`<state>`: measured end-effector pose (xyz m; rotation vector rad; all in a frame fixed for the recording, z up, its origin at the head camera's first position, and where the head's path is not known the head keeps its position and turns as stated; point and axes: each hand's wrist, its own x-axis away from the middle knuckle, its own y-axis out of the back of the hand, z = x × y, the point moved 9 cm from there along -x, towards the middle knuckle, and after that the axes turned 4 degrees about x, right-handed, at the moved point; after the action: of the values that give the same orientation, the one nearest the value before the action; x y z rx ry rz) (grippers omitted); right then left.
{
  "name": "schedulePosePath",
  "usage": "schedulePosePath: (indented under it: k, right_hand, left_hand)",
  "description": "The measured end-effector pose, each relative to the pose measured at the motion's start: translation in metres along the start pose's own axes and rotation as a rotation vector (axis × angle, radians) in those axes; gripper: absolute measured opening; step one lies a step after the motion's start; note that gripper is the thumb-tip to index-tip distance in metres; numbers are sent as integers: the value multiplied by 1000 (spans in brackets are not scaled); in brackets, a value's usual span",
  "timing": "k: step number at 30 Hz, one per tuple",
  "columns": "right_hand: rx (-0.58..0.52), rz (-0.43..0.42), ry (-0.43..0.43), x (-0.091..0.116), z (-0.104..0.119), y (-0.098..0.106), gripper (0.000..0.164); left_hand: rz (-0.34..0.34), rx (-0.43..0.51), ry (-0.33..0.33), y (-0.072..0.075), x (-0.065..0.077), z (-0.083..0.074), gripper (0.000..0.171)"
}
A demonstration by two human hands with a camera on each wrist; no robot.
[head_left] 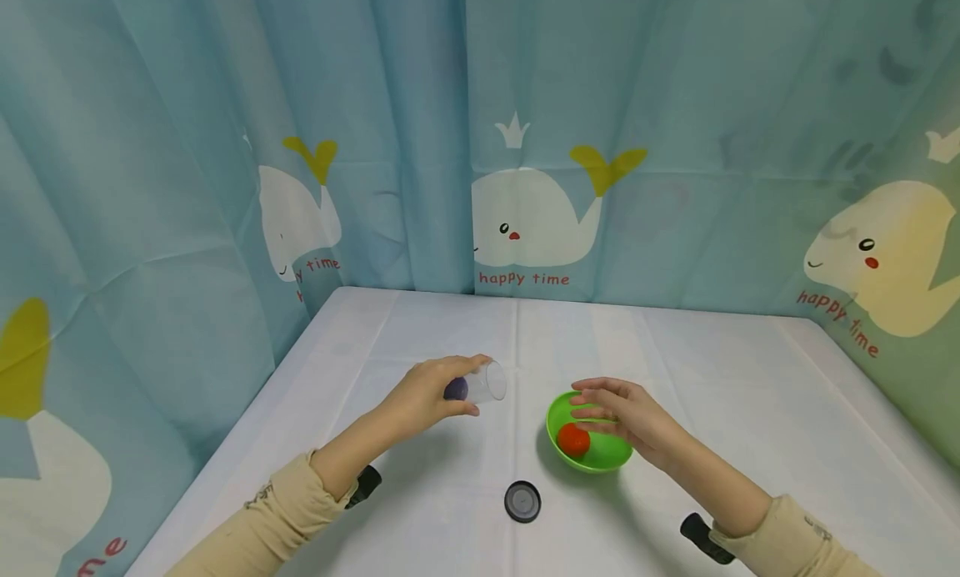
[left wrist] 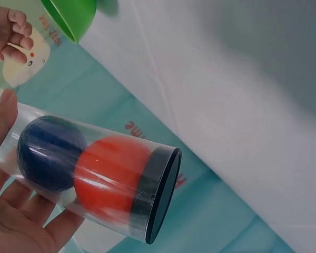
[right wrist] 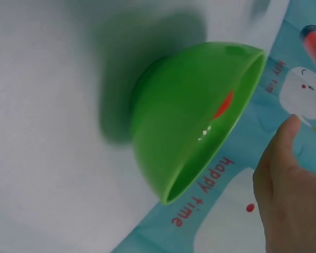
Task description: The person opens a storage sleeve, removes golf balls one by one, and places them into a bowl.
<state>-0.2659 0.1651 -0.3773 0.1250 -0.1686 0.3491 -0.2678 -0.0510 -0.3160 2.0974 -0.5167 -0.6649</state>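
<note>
My left hand (head_left: 422,400) grips a clear plastic tube (head_left: 483,385) in the air, tipped on its side with its mouth facing right. Inside the tube, the left wrist view shows a dark blue ball (left wrist: 51,153) beside an orange-red ball (left wrist: 113,178), which lies nearer the black end (left wrist: 164,195). My right hand (head_left: 630,414) hovers above a green bowl (head_left: 609,459), fingers spread and holding nothing. A red ball (head_left: 573,440) lies in that bowl, partly visible over the rim in the right wrist view.
A round black lid (head_left: 522,502) lies on the white-covered table (head_left: 442,510), nearer me than the bowl. Behind the table and along both sides hangs a blue curtain (head_left: 427,143) printed with whales.
</note>
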Motion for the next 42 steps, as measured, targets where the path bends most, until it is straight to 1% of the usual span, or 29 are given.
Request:
schedulePosePath:
  k: [3,7,12,14,19,20,23,27,30,37,39,42]
  right_hand:
    - [-89,58,-25,0,-1,-5,43]
    - [-184,119,-70,1,-2,-12,35]
    - [-302,132,-125,2,-3,-17,23]
    - [-333,138,-128,3,-2,-20,23]
    - [-416,183,-136,2,2,-29,25]
    - [-424,191,-139,2,4,-31,25]
    - [-442,177,-160,0,5,-33,28]
    - [-446,164,-173,-2,8,-35,42]
    - [-447,167,-169,-3,10,-38,48]
    - [-459,181,-164,-5,9,-47,47]
    - [-458,182,-162,-5,7,-49,46]
    - [-442,199,-160,-5,5,-53,48]
  left_hand:
    - [6,2,-1,-1,0,-1,64]
    - [17,6,8,-3,0,-2,64]
    - [35,-13,8,-5,-3,-6,65]
    - [43,-18,7,-7,-5,-7,65]
    - [54,-28,17,-9,-8,-8,64]
    - [56,-32,17,-9,-8,-9,63]
    - [61,-51,10,-9,-9,-12,63]
    - [79,-86,-11,-10,-11,-18,62]
    - [89,-109,-32,-10,-12,-24,62]
    - [88,-138,-84,-12,-12,-33,62]
    - [77,-151,-97,-13,-12,-35,61]
    - [50,-161,-99,-13,-12,-36,61]
